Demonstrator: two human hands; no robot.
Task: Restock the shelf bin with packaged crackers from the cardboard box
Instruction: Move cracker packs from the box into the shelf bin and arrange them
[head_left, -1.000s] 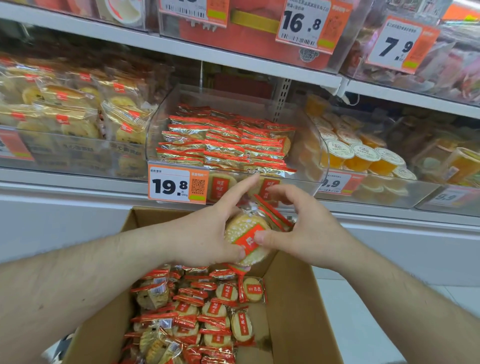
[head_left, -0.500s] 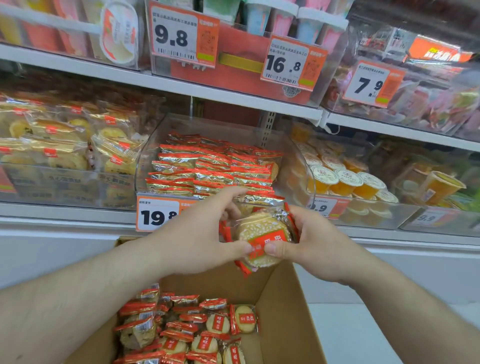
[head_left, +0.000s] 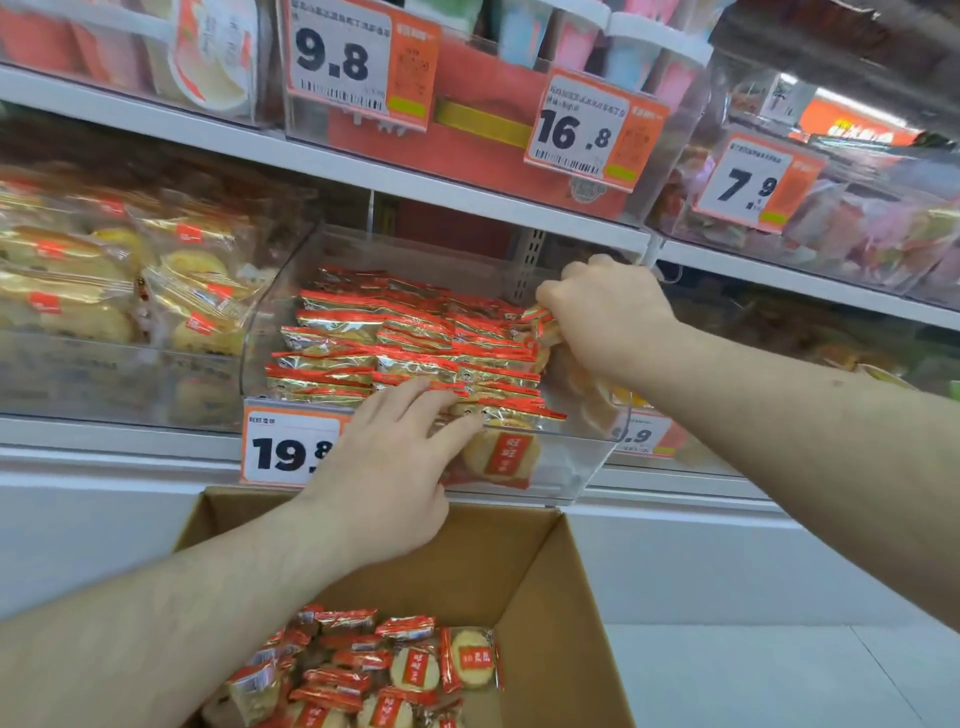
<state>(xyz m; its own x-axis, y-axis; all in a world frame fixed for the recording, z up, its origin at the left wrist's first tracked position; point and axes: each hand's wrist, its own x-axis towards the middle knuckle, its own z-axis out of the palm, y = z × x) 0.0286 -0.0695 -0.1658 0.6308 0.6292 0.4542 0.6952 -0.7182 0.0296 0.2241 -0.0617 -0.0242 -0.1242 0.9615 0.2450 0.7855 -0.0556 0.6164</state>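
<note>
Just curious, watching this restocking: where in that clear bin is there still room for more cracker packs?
Room shows at the clear bin's right end, between the stacked cracker packs and its right wall, where the right hand lowers packs. The left and middle are crowded, under the left hand.

Bright, even store light falls from above, seemingly from ceiling fixtures out of view. Shadows are soft and faint inside the cardboard box (head_left: 545, 597). Glare streaks the clear bin (head_left: 582, 457) front and the foil cracker packs (head_left: 395, 343) (small white glints). The wide lens bows the shelves (head_left: 363, 176) toward the edges. Price tag (head_left: 343, 57) small print is blurred; corners look smeared.
</note>
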